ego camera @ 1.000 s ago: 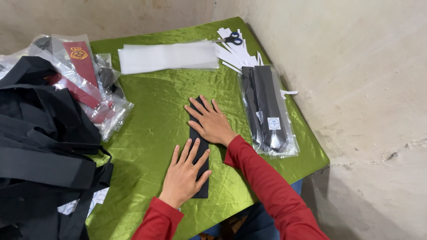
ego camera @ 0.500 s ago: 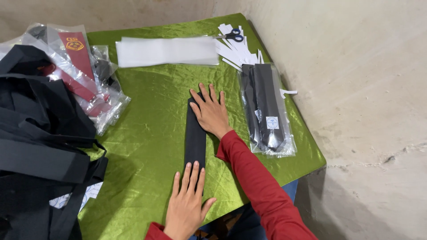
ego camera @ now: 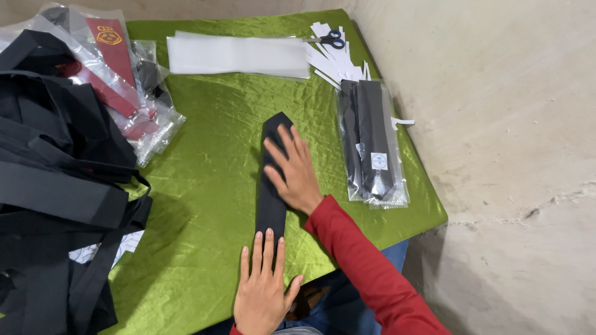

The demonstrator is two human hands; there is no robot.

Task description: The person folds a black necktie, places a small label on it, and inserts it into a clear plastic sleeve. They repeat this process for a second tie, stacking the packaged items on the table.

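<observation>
A black necktie lies flat and lengthwise on the green satin cloth, its pointed end toward the far side. My right hand, in a red sleeve, rests palm down with fingers spread on the tie's upper part. My left hand lies flat, fingers together, on the tie's near end by the table's front edge. Neither hand grips anything.
A pile of black ties fills the left side. Clear bags with red ties lie at the back left. A stack of clear sleeves, white paper strips with scissors, and bagged black ties sit right. A concrete wall borders the right.
My left hand has slid back along the tie toward the front edge. My right hand stayed near the tie's upper part, and more of the tie's length shows between the hands.
</observation>
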